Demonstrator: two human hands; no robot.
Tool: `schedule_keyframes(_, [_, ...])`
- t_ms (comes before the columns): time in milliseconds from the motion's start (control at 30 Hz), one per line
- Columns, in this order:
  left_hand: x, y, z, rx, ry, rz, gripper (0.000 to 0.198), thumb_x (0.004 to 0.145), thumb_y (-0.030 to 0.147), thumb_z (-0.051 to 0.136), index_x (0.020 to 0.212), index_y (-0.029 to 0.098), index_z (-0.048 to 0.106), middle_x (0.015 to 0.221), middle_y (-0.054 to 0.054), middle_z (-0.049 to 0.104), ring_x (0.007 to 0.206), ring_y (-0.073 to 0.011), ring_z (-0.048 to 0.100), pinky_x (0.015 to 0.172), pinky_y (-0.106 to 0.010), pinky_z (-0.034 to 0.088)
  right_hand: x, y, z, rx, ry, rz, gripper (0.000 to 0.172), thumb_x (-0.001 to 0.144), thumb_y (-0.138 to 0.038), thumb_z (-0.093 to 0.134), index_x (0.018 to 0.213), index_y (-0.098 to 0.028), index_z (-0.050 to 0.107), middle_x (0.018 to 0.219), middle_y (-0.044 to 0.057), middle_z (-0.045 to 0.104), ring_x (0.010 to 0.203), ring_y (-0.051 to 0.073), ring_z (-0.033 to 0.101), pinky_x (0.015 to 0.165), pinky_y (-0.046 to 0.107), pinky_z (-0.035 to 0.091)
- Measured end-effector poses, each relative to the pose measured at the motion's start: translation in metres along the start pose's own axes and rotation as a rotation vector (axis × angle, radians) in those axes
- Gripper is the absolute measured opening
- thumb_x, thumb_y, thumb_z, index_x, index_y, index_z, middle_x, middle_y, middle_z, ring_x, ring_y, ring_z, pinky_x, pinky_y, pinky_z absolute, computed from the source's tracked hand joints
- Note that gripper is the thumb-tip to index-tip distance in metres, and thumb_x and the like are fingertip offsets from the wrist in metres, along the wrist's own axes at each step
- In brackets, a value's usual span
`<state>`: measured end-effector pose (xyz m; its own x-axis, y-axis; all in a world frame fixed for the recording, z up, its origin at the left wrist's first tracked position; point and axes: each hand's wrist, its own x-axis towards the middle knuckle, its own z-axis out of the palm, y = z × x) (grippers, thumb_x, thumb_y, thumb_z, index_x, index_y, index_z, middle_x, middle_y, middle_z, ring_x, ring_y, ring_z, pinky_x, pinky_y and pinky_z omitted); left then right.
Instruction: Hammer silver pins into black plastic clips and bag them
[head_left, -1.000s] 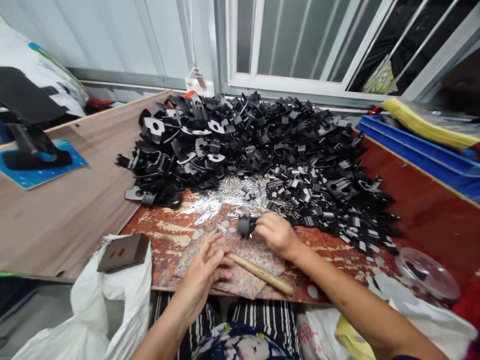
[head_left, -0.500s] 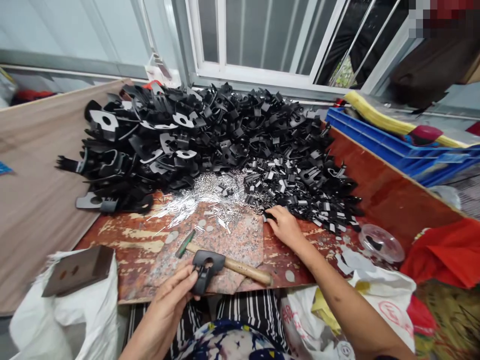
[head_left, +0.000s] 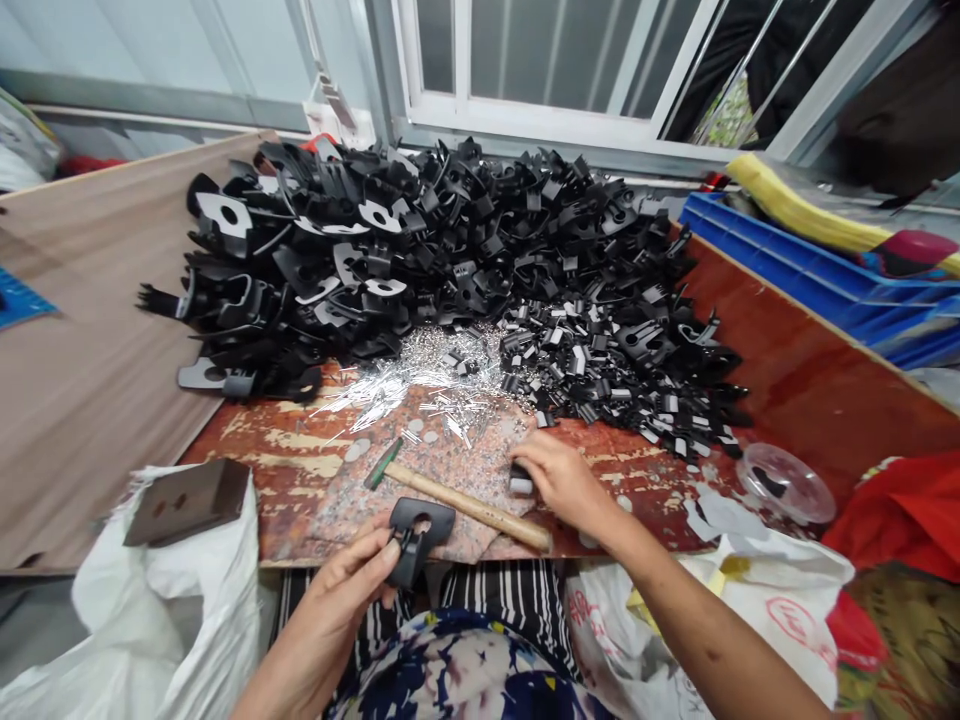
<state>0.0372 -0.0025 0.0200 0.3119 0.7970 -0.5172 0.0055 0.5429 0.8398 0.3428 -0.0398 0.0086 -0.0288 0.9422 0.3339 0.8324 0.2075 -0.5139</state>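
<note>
My left hand [head_left: 361, 570] grips a black plastic bracket [head_left: 421, 525] with a round hole, held just past the table's front edge. Between the fingertips of my right hand [head_left: 559, 480] is a small black plastic clip [head_left: 520, 478], above the stone slab [head_left: 457, 480]. A hammer [head_left: 472, 505] with a wooden handle and green head lies on the slab between my hands. Beyond it are scattered metal pins [head_left: 375, 395]. To their right spreads a pile of small black clips [head_left: 600, 370], and a big heap of black brackets [head_left: 450, 220] rises behind.
A brown box [head_left: 187, 503] sits on a white sack [head_left: 142, 610] at the left. Wooden boards [head_left: 97, 350] wall the left side. At the right are a clear plastic tub [head_left: 786, 483], a blue crate [head_left: 810, 270], a red cloth [head_left: 900, 520] and white bags [head_left: 765, 610].
My right hand has drawn back from the edge of the clip pile toward me, bringing a small clip with it. My left hand still holds the bracket. The view has shifted slightly.
</note>
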Motion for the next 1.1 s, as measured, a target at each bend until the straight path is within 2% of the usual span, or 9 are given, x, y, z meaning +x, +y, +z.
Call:
schedule_keyframes(67, [-0.001,0.001,0.004,-0.013,-0.05,0.002,0.036,0.062,0.05,0.089,0.075,0.018,0.078,0.132,-0.008,0.063,0.098,-0.0244,0.06,0.061,-0.022,0.048,0.002,-0.007,0.012,0.007,-0.044,-0.044,0.029,0.102,-0.018,0.042,0.111,-0.022,0.069,0.097,0.006,0.065,0.085,0.017,0.064,0.075,0.027,0.051])
schedule_keyframes(167, [-0.006,0.002,0.007,-0.066,-0.065,-0.008,0.036,0.064,0.05,0.087,0.079,0.018,0.079,0.124,-0.01,0.067,0.087,-0.0222,0.06,0.062,-0.025,0.048,0.005,-0.011,0.014,-0.1,0.043,0.017,0.032,0.102,-0.017,0.041,0.122,-0.023,0.065,0.106,0.008,0.068,0.09,0.019,0.066,0.078,0.029,0.051])
schedule_keyframes(233, [-0.008,0.002,0.006,-0.075,-0.013,0.009,0.037,0.064,0.049,0.086,0.084,0.019,0.08,0.129,-0.009,0.065,0.095,-0.0251,0.06,0.063,-0.025,0.048,0.004,-0.015,0.011,-0.224,0.073,0.101,0.024,0.102,-0.024,0.045,0.109,-0.025,0.068,0.096,0.007,0.071,0.084,0.02,0.067,0.074,0.03,0.05])
schedule_keyframes(333, [-0.009,0.001,0.004,0.027,0.021,0.084,0.03,0.068,0.049,0.083,0.07,0.019,0.076,0.134,-0.007,0.061,0.118,-0.0302,0.053,0.064,-0.023,0.046,0.004,-0.027,0.019,-0.407,0.003,0.185,0.022,0.097,-0.04,0.059,0.086,-0.023,0.067,0.078,0.006,0.068,0.068,0.02,0.064,0.06,0.029,0.045])
schedule_keyframes(433, [-0.006,0.001,0.003,0.16,-0.06,0.149,0.037,0.071,0.05,0.081,0.056,0.019,0.068,0.123,-0.009,0.062,0.123,-0.0325,0.049,0.064,-0.022,0.045,0.008,-0.038,0.04,-0.461,-0.011,0.206,0.014,0.088,-0.035,0.072,0.09,-0.023,0.066,0.086,0.01,0.068,0.073,0.023,0.064,0.058,0.029,0.046])
schedule_keyframes(567, [-0.003,0.002,0.002,0.168,-0.1,0.156,0.031,0.071,0.046,0.082,0.059,0.019,0.07,0.114,-0.009,0.061,0.114,-0.0308,0.053,0.069,-0.025,0.05,0.014,-0.039,0.052,-0.271,0.01,0.165,0.035,0.086,-0.015,0.067,0.12,-0.021,0.064,0.101,0.01,0.069,0.09,0.025,0.066,0.074,0.035,0.053])
schedule_keyframes(800, [0.0,0.002,0.021,0.048,-0.192,0.156,0.03,0.075,0.048,0.078,0.075,0.018,0.076,0.112,-0.008,0.057,0.091,-0.022,0.056,0.067,-0.027,0.055,0.005,-0.061,0.038,0.328,0.178,0.062,0.026,0.094,-0.014,0.054,0.104,-0.027,0.074,0.101,0.002,0.075,0.095,0.019,0.07,0.092,0.041,0.054])
schedule_keyframes(933, [0.003,-0.001,0.038,-0.106,-0.269,0.171,0.027,0.079,0.044,0.077,0.078,0.017,0.075,0.106,-0.008,0.056,0.084,-0.0189,0.055,0.063,-0.028,0.058,0.0,-0.084,0.047,0.363,0.272,0.002,0.028,0.088,-0.013,0.06,0.104,-0.032,0.074,0.098,-0.001,0.077,0.1,0.022,0.071,0.117,0.06,0.029])
schedule_keyframes(1100, [0.004,-0.003,0.039,-0.151,-0.313,0.222,0.025,0.084,0.04,0.075,0.078,0.016,0.073,0.109,-0.007,0.051,0.091,-0.0193,0.054,0.067,-0.026,0.059,-0.006,-0.088,0.055,0.367,0.326,-0.036,0.034,0.09,-0.013,0.059,0.111,-0.036,0.073,0.092,-0.001,0.077,0.104,0.025,0.07,0.121,0.065,0.017])
